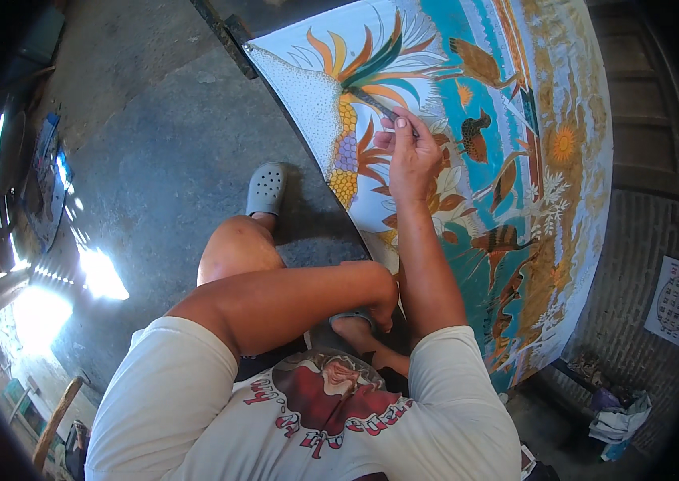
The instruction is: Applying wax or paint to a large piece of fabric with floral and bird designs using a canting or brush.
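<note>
My right hand [416, 154] is closed round a slim, dark paintbrush [375, 104], thumb and fingers pinching its handle. The brush points up and to the left, its tip by the painted green and orange leaves above a yellow and purple patterned band. Beneath it spreads a large painted cloth [456, 180], with brown birds on turquoise water, leaves and a gold strip with an orange sun. My left forearm lies across in front of me, and my left hand [385, 298] bends down near the cloth's lower edge. Its fingers are mostly hidden.
A dark bar [231, 36] meets the cloth's upper left corner. My foot in a grey clog [266, 188] stands on the concrete floor [171, 136]. Plastic bags [622, 417] lie low at the right by a brick wall with a paper sheet [675, 301]. A wooden stick [57, 421] leans at lower left.
</note>
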Motion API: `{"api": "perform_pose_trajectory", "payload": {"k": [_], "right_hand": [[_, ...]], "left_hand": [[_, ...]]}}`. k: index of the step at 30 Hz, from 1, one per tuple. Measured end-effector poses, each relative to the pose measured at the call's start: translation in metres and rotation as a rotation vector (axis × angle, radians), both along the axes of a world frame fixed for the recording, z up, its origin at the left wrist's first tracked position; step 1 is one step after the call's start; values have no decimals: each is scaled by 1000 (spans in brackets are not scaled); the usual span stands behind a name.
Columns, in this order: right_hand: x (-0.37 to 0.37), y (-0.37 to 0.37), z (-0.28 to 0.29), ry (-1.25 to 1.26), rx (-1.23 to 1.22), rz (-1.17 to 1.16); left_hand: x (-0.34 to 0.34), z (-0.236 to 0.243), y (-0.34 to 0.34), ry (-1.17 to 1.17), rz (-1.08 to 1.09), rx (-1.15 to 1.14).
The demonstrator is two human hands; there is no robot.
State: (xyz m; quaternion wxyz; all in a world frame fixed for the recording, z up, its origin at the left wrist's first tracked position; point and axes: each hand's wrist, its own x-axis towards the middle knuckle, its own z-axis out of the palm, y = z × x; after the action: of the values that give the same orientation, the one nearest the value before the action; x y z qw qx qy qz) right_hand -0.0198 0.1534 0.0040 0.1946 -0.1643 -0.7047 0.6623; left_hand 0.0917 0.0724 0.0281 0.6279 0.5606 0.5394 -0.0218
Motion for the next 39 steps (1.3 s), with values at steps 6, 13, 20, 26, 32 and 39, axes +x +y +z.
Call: {"api": "perform_pose_trajectory", "payload": {"k": [6, 13, 20, 26, 32, 39], "right_hand": [[-1, 0, 9, 28, -91, -52], [-7, 11, 0, 34, -25, -107], [-6, 3, 2, 36, -125, -45], [-15, 11, 3, 46, 32, -79], [-15, 16, 10, 90, -34, -182], [-17, 15, -1, 30, 22, -45]], "left_hand": [[10, -17, 1, 38, 56, 32], [0, -2, -5, 11, 36, 76], [-4, 5, -6, 19, 12, 69], [5, -2, -3, 53, -38, 109], [-2, 6, -3, 35, -28, 36], [-3, 14, -3, 50, 8, 13]]}}
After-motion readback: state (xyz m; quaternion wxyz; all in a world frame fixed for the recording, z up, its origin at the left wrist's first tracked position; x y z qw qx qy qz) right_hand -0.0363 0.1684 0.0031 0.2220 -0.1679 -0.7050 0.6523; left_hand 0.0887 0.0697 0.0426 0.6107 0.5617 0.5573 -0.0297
